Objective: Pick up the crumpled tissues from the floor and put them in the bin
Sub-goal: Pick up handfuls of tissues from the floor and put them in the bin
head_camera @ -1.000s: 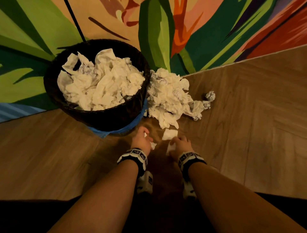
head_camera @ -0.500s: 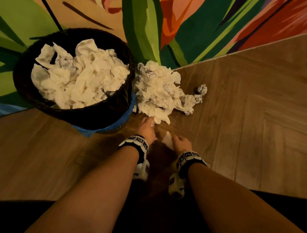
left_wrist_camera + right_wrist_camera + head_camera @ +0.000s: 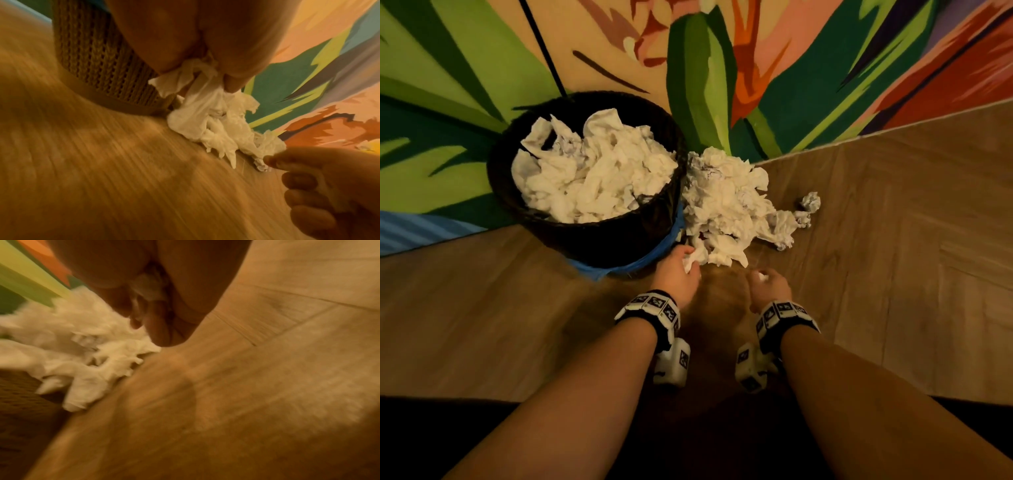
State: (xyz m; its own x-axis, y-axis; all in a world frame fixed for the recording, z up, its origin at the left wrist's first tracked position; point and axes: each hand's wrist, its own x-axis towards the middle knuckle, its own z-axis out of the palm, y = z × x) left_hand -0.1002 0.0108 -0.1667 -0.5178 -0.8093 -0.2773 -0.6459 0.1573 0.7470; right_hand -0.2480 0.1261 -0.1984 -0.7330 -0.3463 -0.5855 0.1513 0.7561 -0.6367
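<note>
A dark woven bin (image 3: 599,240) stands against the painted wall, heaped with white crumpled tissues (image 3: 592,171). A pile of crumpled tissues (image 3: 726,205) lies on the wooden floor to the bin's right, also seen as the tissue pile (image 3: 216,126) and as the blurred tissue pile (image 3: 86,353). My left hand (image 3: 681,267) grips a tissue (image 3: 191,76) at the pile's near edge beside the bin's base. My right hand (image 3: 767,284) is curled round a small tissue scrap (image 3: 150,287), just short of the pile.
A small tissue ball (image 3: 811,201) lies apart at the pile's far right. A blue bag edge (image 3: 654,253) shows around the bin's base. The painted wall (image 3: 756,85) runs behind bin and pile. Bare wooden floor (image 3: 893,274) spreads to the right and left.
Both hands moved forward to the pile's near edge. The flat tissue pieces that lay on the floor before them are now gathered into the hands.
</note>
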